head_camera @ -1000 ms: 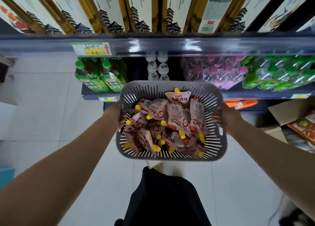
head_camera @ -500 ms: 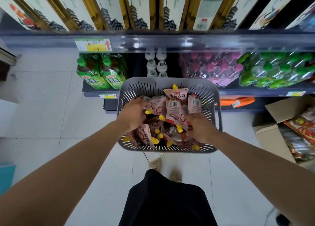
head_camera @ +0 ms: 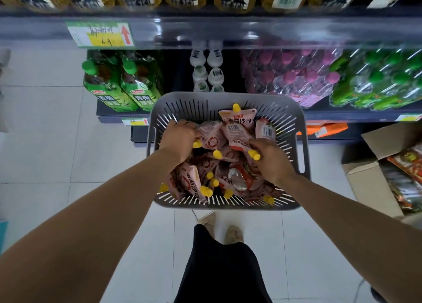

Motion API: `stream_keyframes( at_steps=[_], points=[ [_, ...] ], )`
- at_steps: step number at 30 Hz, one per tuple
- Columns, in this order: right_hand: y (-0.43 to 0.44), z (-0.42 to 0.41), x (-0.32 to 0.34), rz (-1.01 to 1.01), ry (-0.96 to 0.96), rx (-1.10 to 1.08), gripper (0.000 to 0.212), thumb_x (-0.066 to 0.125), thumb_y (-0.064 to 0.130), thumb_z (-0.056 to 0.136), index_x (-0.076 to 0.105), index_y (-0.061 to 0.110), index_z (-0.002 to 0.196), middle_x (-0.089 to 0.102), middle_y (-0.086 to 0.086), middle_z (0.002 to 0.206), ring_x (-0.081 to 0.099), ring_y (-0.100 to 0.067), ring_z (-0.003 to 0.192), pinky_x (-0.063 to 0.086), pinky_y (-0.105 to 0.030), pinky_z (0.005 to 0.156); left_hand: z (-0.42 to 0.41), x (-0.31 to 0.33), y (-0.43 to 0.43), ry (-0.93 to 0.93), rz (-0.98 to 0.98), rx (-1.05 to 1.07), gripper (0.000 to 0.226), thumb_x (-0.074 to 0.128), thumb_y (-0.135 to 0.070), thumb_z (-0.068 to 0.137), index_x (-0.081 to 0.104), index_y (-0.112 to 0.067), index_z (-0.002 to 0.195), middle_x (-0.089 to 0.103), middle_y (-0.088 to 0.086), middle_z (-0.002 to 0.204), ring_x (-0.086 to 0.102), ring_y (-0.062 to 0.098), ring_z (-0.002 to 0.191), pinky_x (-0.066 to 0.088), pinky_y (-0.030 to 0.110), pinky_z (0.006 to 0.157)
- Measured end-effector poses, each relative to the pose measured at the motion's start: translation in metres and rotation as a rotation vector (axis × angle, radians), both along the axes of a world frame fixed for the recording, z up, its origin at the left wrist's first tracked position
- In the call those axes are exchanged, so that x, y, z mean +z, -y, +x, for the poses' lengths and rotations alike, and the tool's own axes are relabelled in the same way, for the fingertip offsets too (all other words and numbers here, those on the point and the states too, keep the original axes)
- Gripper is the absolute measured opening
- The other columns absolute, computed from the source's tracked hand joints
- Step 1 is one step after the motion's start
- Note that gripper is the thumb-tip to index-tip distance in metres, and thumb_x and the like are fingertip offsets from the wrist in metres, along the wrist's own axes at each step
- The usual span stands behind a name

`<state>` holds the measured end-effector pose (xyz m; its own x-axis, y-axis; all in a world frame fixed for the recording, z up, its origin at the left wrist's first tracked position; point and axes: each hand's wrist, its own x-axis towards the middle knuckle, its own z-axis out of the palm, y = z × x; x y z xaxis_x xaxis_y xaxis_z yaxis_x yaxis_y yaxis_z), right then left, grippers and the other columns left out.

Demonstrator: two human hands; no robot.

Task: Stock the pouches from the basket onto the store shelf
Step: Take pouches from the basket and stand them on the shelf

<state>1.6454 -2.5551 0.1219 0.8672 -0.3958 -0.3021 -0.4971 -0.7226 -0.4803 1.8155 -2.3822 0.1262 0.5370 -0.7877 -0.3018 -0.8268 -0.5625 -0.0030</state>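
Observation:
A grey slotted basket point(head_camera: 228, 101) stands on the floor in front of the shelf, filled with several pink pouches with yellow caps point(head_camera: 237, 124). Both my hands are inside it. My left hand point(head_camera: 179, 138) curls round a pouch at the basket's left, a yellow cap showing under its fingers. My right hand point(head_camera: 271, 159) grips another pouch at the right, its yellow cap sticking out beside the thumb. The store shelf point(head_camera: 205, 28) runs across the top of the view, with boxed goods standing on it.
Below the shelf edge are green tea bottles point(head_camera: 121, 83), small white bottles point(head_camera: 206, 72), and wrapped packs of pink-capped point(head_camera: 290, 74) and green-capped bottles point(head_camera: 376, 81). An open cardboard box point(head_camera: 374, 184) of packets sits on the floor at the right. My feet stand behind the basket.
A second ago both hands held the basket by its sides. They have let go and reached in, each closing on a pouch. The basket now sits lower, on the floor.

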Motion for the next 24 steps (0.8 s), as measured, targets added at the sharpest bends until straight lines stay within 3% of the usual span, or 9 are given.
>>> stream_keyframes(
  at_steps=[3, 5, 8, 9, 11, 13, 16, 19, 24],
  points=[
    [0.006, 0.003, -0.001, 0.162, 0.051, -0.281, 0.028, 0.060, 0.010, 0.088, 0.066, 0.008, 0.115, 0.066, -0.018, 0.116, 0.062, -0.033, 0.104, 0.051, -0.038, 0.089, 0.001, -0.002, 0.005, -0.041, -0.022, -0.001, 0.032, 0.055, -0.018, 0.087, 0.064, -0.023, 0.117, 0.057, -0.004, 0.131, 0.046, 0.022, 0.123, 0.028, 0.035, 0.101],
    [0.011, 0.007, 0.003, 0.228, 0.055, -0.447, 0.020, 0.058, 0.012, 0.090, 0.069, 0.002, 0.102, 0.070, -0.021, 0.103, 0.064, -0.031, 0.091, 0.052, -0.036, 0.079, -0.004, -0.004, 0.012, -0.083, -0.059, -0.021, 0.021, 0.051, -0.019, 0.089, 0.068, -0.016, 0.102, 0.063, 0.001, 0.117, 0.051, 0.023, 0.114, 0.030, 0.034, 0.094],
    [0.016, 0.017, 0.013, 0.375, 0.123, -0.573, 0.018, 0.058, 0.009, 0.091, 0.069, 0.000, 0.101, 0.068, -0.011, 0.093, 0.058, -0.017, 0.074, 0.048, -0.013, 0.061, -0.009, -0.005, 0.021, -0.233, -0.187, 0.036, 0.018, 0.050, -0.011, 0.088, 0.068, -0.008, 0.090, 0.066, 0.009, 0.099, 0.058, 0.027, 0.099, 0.037, 0.034, 0.087],
    [0.016, 0.019, 0.014, 0.406, 0.140, -0.598, 0.018, 0.058, 0.008, 0.091, 0.069, 0.000, 0.102, 0.067, -0.009, 0.092, 0.058, -0.016, 0.076, 0.048, -0.012, 0.062, -0.009, -0.006, 0.022, -0.312, -0.261, 0.121, 0.019, 0.049, -0.008, 0.088, 0.068, -0.005, 0.090, 0.067, 0.011, 0.096, 0.060, 0.027, 0.095, 0.041, 0.034, 0.084],
    [0.016, 0.020, 0.015, 0.485, 0.170, -0.664, 0.014, 0.062, 0.008, 0.088, 0.071, 0.003, 0.098, 0.069, -0.012, 0.093, 0.061, -0.019, 0.082, 0.055, -0.030, 0.079, -0.008, -0.001, 0.023, -0.521, -0.409, 0.368, 0.018, 0.049, -0.001, 0.087, 0.066, -0.001, 0.086, 0.067, 0.015, 0.088, 0.060, 0.028, 0.084, 0.045, 0.034, 0.074],
    [0.016, 0.018, 0.027, 0.559, 0.220, -0.719, 0.008, 0.064, 0.009, 0.086, 0.072, 0.008, 0.088, 0.070, -0.011, 0.086, 0.063, -0.021, 0.078, 0.056, -0.044, 0.080, -0.005, 0.016, 0.022, -0.656, -0.523, 0.511, 0.014, 0.050, 0.001, 0.088, 0.064, 0.000, 0.084, 0.063, 0.014, 0.081, 0.054, 0.024, 0.074, 0.041, 0.032, 0.067],
    [0.014, 0.016, 0.064, 0.613, 0.252, -0.717, 0.009, 0.061, 0.009, 0.087, 0.069, 0.005, 0.087, 0.060, -0.006, 0.072, 0.050, -0.014, 0.063, 0.045, -0.032, 0.062, -0.005, 0.056, 0.019, -0.716, -0.562, 0.569, 0.012, 0.053, -0.006, 0.091, 0.056, -0.008, 0.080, 0.055, 0.012, 0.078, 0.046, 0.019, 0.071, 0.036, 0.029, 0.062],
    [0.011, 0.012, 0.104, 0.667, 0.326, -0.669, 0.019, 0.060, 0.007, 0.087, 0.064, 0.015, 0.070, 0.057, -0.008, 0.073, 0.045, -0.018, 0.069, 0.038, -0.035, 0.067, -0.011, 0.098, 0.014, -0.719, -0.591, 0.560, 0.012, 0.054, -0.006, 0.091, 0.054, -0.007, 0.079, 0.052, 0.011, 0.078, 0.044, 0.016, 0.066, 0.032, 0.021, 0.054],
    [0.004, 0.002, 0.183, 0.778, 0.446, -0.612, 0.032, 0.058, 0.001, 0.089, 0.063, 0.020, 0.064, 0.055, -0.002, 0.071, 0.044, -0.015, 0.067, 0.037, -0.029, 0.060, -0.024, 0.176, 0.005, -0.727, -0.626, 0.547, 0.014, 0.055, -0.011, 0.091, 0.054, -0.003, 0.080, 0.048, 0.009, 0.071, 0.040, 0.017, 0.063, 0.031, 0.027, 0.056]
  ],
)
